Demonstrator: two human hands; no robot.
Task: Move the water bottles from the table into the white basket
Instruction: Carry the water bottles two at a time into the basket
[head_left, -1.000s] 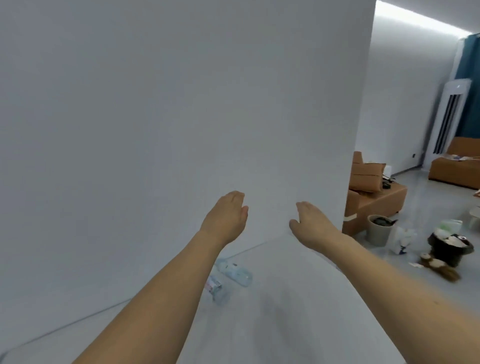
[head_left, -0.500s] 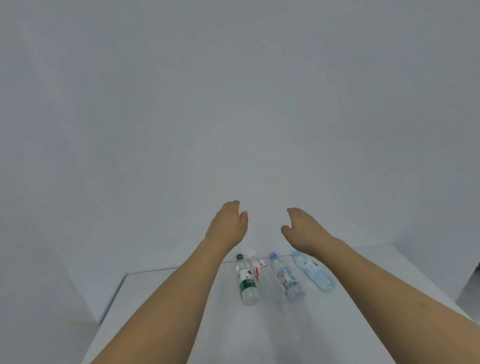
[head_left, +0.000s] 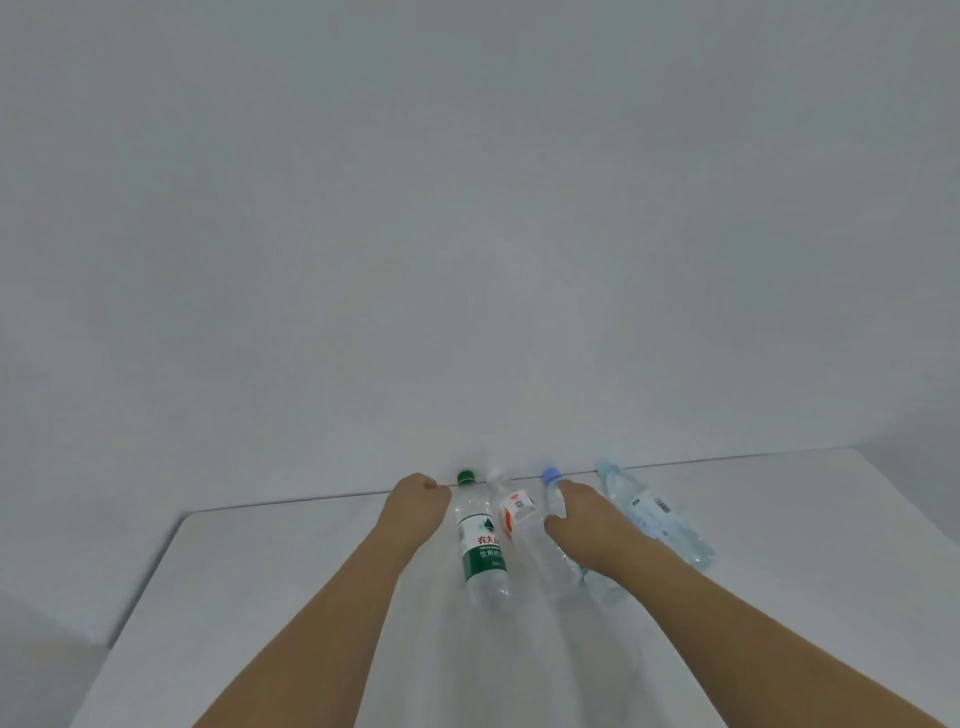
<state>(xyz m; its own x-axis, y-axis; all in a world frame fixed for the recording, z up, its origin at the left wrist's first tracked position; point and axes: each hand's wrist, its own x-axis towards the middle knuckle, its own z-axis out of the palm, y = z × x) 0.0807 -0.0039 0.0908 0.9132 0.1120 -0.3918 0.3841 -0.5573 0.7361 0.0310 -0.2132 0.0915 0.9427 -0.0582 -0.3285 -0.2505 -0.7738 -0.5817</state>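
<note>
Soft, even light filled the head view, leaving the grey wall flat and free of glare. Only faint shadows lay on the white table beneath both forearms. Slight motion blur smeared the left hand, the right hand and the clear bottles lying between them, though the green label just beside the left hand stayed readable. Wide-angle distortion bowed the table's far edge and splayed its sides toward the corners, where the picture dimmed a little
</note>
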